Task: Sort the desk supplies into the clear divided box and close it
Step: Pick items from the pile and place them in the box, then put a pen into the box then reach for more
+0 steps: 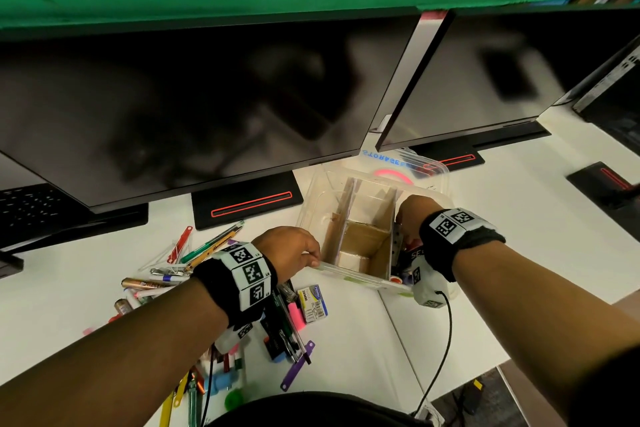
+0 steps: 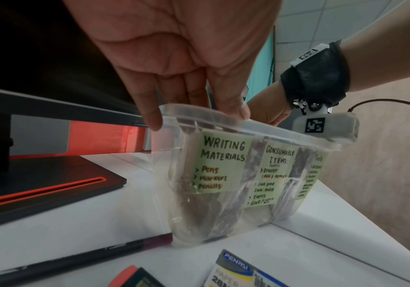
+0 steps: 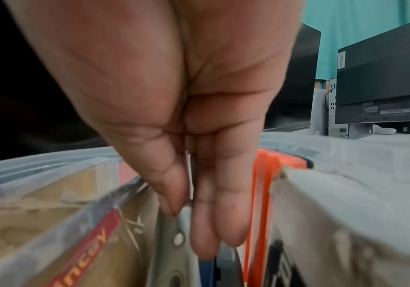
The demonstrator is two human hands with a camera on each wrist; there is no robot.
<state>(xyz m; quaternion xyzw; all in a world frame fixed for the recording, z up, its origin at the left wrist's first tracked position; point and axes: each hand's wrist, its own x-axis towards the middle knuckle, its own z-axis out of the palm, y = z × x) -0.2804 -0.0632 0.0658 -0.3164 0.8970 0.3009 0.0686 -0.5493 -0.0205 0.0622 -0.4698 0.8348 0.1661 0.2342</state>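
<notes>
The clear divided box (image 1: 313, 191) stands on the white desk with cardboard dividers inside; green labels read writing materials (image 2: 223, 161), consumable items and tools. My left hand (image 1: 304, 253) pinches the box's near-left rim (image 2: 199, 118), thumb outside and fingers inside. My right hand (image 1: 407, 222) reaches down into the right compartment, where thumb and fingers pinch the top of a grey metal tool (image 3: 174, 233). An orange item (image 3: 260, 194) and a black-and-white carton (image 3: 321, 223) stand beside it. The clear lid (image 1: 408, 166) leans behind the box.
Pens, markers and tags lie heaped at the left (image 1: 173, 270) and near my body (image 1: 291, 333). A paper clip packet (image 1: 313, 302) lies by the box. Monitors (image 1: 207, 107) and their bases (image 1: 246, 201) stand close behind. A cable (image 1: 446, 329) runs off the desk's right edge.
</notes>
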